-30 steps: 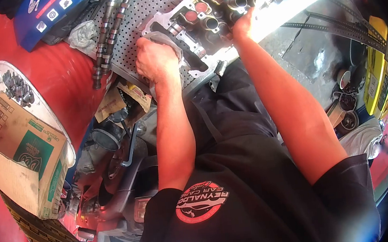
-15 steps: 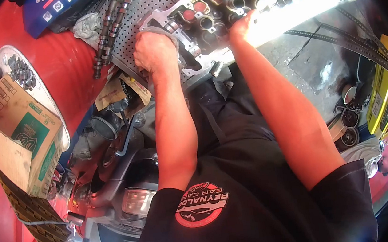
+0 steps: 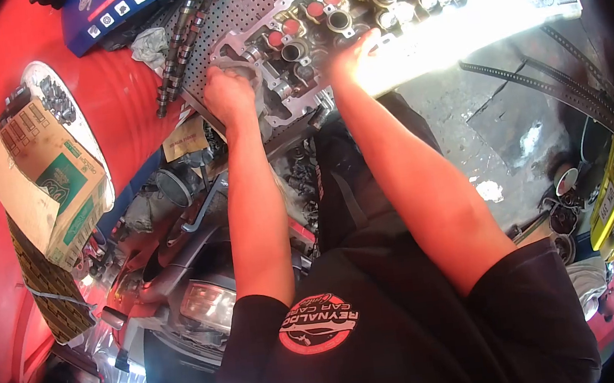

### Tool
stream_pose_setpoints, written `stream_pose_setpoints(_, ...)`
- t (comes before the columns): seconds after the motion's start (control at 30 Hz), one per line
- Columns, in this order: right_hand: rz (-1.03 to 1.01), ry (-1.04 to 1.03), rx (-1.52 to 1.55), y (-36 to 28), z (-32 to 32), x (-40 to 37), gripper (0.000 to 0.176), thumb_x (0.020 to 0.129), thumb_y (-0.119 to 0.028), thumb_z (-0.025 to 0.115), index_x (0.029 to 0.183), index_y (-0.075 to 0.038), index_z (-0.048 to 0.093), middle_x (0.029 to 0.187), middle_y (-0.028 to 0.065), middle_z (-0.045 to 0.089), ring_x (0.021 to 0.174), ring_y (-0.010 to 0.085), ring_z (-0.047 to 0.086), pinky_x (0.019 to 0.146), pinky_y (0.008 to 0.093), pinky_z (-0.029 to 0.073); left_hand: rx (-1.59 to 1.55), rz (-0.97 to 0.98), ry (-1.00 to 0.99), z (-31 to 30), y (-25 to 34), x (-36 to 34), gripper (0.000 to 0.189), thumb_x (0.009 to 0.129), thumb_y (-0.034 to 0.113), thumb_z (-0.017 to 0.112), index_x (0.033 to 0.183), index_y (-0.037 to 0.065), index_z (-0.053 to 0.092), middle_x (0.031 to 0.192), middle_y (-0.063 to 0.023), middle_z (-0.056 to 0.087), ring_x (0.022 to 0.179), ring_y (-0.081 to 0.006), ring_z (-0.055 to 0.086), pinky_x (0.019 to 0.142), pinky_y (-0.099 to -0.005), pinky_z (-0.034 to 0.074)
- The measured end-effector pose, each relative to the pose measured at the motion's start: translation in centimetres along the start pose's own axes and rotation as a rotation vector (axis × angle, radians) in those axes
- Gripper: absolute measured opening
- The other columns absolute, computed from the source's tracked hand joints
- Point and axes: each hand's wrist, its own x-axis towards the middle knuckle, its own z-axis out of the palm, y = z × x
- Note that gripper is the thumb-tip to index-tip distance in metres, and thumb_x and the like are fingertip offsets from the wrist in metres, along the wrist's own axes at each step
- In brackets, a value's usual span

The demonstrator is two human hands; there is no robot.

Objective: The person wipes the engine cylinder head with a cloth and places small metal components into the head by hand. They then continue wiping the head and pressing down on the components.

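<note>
A metal engine cylinder head (image 3: 340, 20) with round bores and reddish discs lies slantwise at the top of the view. My left hand (image 3: 229, 93) is closed on a grey cloth (image 3: 243, 66), pressed against the head's left end. My right hand (image 3: 350, 60) grips the near long edge of the same part, around its middle. Strong glare washes out that hand's fingertips and much of the metal to its right. Two camshafts (image 3: 185, 43) lie side by side to the left of the cylinder head.
A perforated metal surface (image 3: 246, 2) is under the parts. On the left, an opened cardboard box (image 3: 41, 189) and a white container of small metal parts (image 3: 58, 102) stand by a red drum (image 3: 116, 88). A blue box (image 3: 106, 22) sits at top left; dark perforated strips (image 3: 534, 78) hang at right.
The whole view has shifted, so the cylinder head and both hands appear further left and slightly lower. Both hands keep nearly the same places on the part, and a dark-clad leg shows more.
</note>
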Motion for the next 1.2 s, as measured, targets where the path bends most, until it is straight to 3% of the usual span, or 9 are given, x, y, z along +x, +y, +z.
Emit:
stream_pose_setpoints(0.2,0.088,-0.310,0.042,-5.9,-7.3,-2.6,0.073,0.095,-0.044,0.053,0.142,0.007,0.028,0.130,0.0260,0.045,0.120,0.0351,0.048,0.105,0.0414,0.034,0.062,0.159,-0.010,-1.3,-0.6,-0.1,0.017,0.080,0.015,0.057,0.084,-0.001,0.061,0.078,-0.0287,0.065,0.084,-0.0450,0.064,0.075,-0.0518,0.049)
stream_pose_setpoints(0.33,-0.110,-0.180,-0.200,-5.5,-13.3,-2.2,0.070,0.095,-0.037,0.057,0.141,0.007,0.028,0.136,0.0262,0.038,0.125,0.0357,0.042,0.108,0.0415,0.031,-0.332,0.052,0.101,1.3,-4.3,1.3,0.019,0.084,0.012,0.050,0.084,-0.002,0.063,0.086,-0.0221,0.067,0.084,-0.0364,0.064,0.073,-0.0462,0.049)
stream_pose_setpoints(0.53,-1.130,-0.251,-0.173,-10.2,-16.8,-2.3,0.052,0.091,-0.018,0.063,0.134,0.001,0.042,0.133,0.0258,0.042,0.123,0.0389,0.042,0.106,0.0480,0.030,-1.697,-0.583,0.098,0.9,-11.9,-2.9,0.026,0.087,0.004,0.045,0.102,-0.006,0.063,0.102,-0.0115,0.066,0.090,-0.0181,0.060,0.079,-0.0306,0.050)
stream_pose_setpoints(0.67,-1.438,-0.204,-0.184,-14.3,-11.1,-1.4,0.040,0.088,-0.030,0.064,0.119,-0.005,0.058,0.127,0.0199,0.053,0.122,0.0352,0.047,0.110,0.0483,0.028,-1.581,-0.396,-0.389,-5.1,-17.1,-6.2,0.028,0.087,0.013,0.053,0.108,-0.002,0.064,0.096,-0.0087,0.065,0.090,-0.0229,0.063,0.076,-0.0355,0.053)
stream_pose_setpoints(0.77,-1.357,-0.288,-0.604,-17.6,-8.0,-3.1,0.053,0.094,-0.039,0.053,0.132,-0.002,0.046,0.138,0.0215,0.040,0.129,0.0402,0.035,0.108,0.0526,0.028,-1.263,-0.557,-0.514,-2.2,-23.8,-5.7,0.033,0.081,0.008,0.058,0.113,-0.001,0.062,0.105,-0.0092,0.064,0.093,-0.0189,0.062,0.080,-0.0286,0.051)
stream_pose_setpoints(0.87,-1.244,-0.361,-0.725,-18.0,-5.1,-4.3,0.055,0.097,-0.044,0.046,0.133,-0.003,0.047,0.139,0.0218,0.041,0.131,0.0374,0.036,0.110,0.0496,0.026,-0.802,-0.223,-0.497,-1.0,-24.5,-6.4,0.036,0.082,0.007,0.059,0.118,0.001,0.061,0.110,-0.0081,0.065,0.097,-0.0188,0.064,0.081,-0.0277,0.052)
stream_pose_setpoints(0.93,-1.162,-0.442,-1.047,-18.5,-3.6,-4.5,0.062,0.099,-0.053,0.034,0.137,-0.004,0.045,0.143,0.0199,0.040,0.134,0.0359,0.035,0.112,0.0486,0.025,-0.965,-0.024,-0.309,2.3,-20.9,-5.9,0.036,0.085,0.006,0.060,0.120,0.001,0.061,0.112,-0.0076,0.066,0.097,-0.0179,0.065,0.082,-0.0278,0.052)
stream_pose_setpoints(1.0,-0.977,-0.599,-1.355,-20.5,-3.7,-6.3,0.066,0.099,-0.056,0.029,0.138,-0.005,0.044,0.145,0.0190,0.039,0.135,0.0358,0.034,0.113,0.0484,0.024,-1.701,-0.554,-0.378,3.7,-17.8,-5.1,0.030,0.088,0.007,0.059,0.117,0.001,0.062,0.111,-0.0065,0.066,0.093,-0.0167,0.065,0.081,-0.0299,0.053)
stream_pose_setpoints(1.2,-1.320,-0.845,-1.225,-17.1,-3.0,-1.1,0.077,0.090,-0.069,0.040,0.133,-0.006,0.048,0.134,0.0182,0.050,0.134,0.0383,0.035,0.111,0.0634,0.018,-1.195,0.105,-0.421,2.7,-8.3,3.1,0.022,0.089,0.014,0.061,0.107,0.002,0.067,0.096,-0.0105,0.071,0.088,-0.0198,0.067,0.079,-0.0319,0.053)
